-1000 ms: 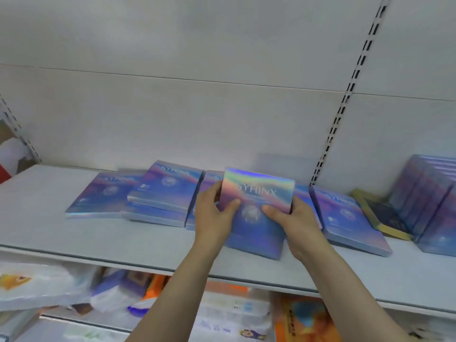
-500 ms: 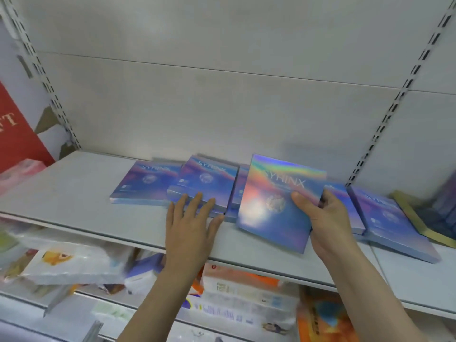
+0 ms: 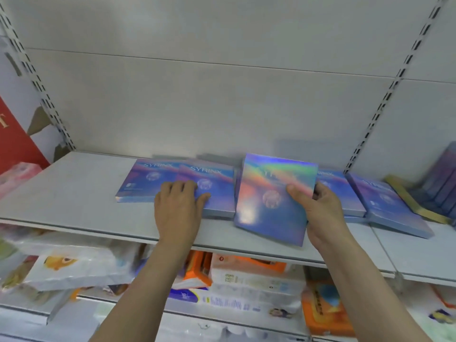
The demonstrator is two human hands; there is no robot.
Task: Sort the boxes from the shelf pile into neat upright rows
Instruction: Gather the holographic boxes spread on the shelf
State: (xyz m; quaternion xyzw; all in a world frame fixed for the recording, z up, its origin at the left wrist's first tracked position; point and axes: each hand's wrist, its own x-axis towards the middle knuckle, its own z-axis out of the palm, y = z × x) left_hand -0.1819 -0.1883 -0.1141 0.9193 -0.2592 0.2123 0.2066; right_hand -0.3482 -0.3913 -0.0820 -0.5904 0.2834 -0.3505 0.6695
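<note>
Several flat holographic blue-purple boxes lie in a loose pile on the grey shelf [image 3: 74, 193]. My right hand [image 3: 320, 215] grips one box [image 3: 269, 193] by its right edge and holds it tilted up, its lower edge near the shelf's front. My left hand [image 3: 177, 211] rests on a flat box [image 3: 217, 183], with fingers curled at its left edge and thumb on its top. Another box [image 3: 140, 183] lies flat to the left, partly under it. More boxes [image 3: 385, 208] lie flat to the right. At the far right a blurred row of boxes [image 3: 441, 183] stands upright.
A dark box with a gold edge [image 3: 409, 201] lies between the pile and the upright row. A red carton [image 3: 14, 149] stands beyond the left upright. The lower shelf holds tissue packs and orange packets [image 3: 246, 272]. A bare stretch of shelf lies left of the pile.
My left hand let go of the raised box, moved left and came down on the flat box. My right hand alone now holds the raised box. The view turned left.
</note>
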